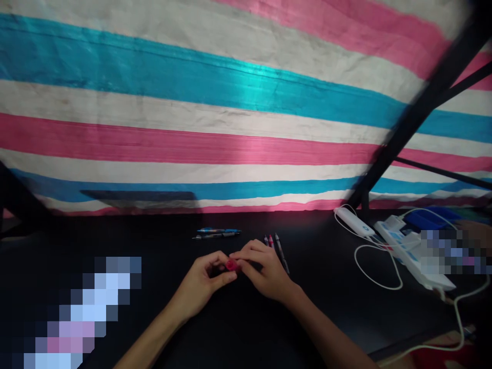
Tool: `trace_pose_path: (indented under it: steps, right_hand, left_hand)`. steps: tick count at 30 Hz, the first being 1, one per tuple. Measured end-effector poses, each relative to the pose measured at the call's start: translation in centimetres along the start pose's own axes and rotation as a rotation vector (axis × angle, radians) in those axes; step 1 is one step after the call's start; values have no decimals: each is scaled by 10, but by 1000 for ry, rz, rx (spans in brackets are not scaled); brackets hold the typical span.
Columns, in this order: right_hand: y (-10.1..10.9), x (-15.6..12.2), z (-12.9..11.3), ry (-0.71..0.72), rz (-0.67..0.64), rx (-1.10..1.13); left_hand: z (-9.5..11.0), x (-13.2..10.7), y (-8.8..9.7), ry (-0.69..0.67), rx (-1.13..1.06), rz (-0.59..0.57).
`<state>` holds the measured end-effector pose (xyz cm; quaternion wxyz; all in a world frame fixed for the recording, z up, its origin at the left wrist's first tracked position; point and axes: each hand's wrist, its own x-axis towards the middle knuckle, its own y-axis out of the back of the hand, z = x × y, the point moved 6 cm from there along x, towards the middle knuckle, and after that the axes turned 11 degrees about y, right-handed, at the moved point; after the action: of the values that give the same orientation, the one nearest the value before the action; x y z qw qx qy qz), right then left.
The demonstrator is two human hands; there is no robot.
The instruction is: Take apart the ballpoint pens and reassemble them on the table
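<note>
Above the black desk, a small red object (231, 264) with a round end is between the fingertips of both hands; its exact kind is too small to make out. My left hand (200, 282) curls its thumb and fingers around it from the left. From the right, my right hand (265, 269) pinches it with thumb and fingers. Beyond the hands lie a blue pen (219, 230) and a dark pen (215, 236), side by side. Close behind my right hand are several more pens, among them a pink-tipped pen (271, 241) and a dark, clear-barrelled pen (282, 253), partly covered by the hand.
On the right, a white power strip (413, 251) with plugs and a white adapter (355, 222) trail looping white cables (400, 282). A blue item (432, 218) lies behind them. Striped sheeting (230, 143) hangs at the desk's (154, 236) back, by a dark slanted frame bar (407, 123).
</note>
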<state>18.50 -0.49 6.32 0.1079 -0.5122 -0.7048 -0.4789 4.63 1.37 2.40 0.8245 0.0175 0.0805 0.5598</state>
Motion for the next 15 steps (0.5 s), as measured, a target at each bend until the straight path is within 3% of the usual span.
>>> trace_pose_path:
  steps: [7,12,15]
  right_hand:
    - [-4,-2,5,-92,48,36]
    - [-4,-3,8,-140,54,64]
    - [-9,-5,15,-225,-13,186]
  left_hand:
    - [-2,-3,-14,17,-100,-82]
    - [1,-4,-11,-35,-88,-51]
    - [2,-3,-6,-78,-43,-20]
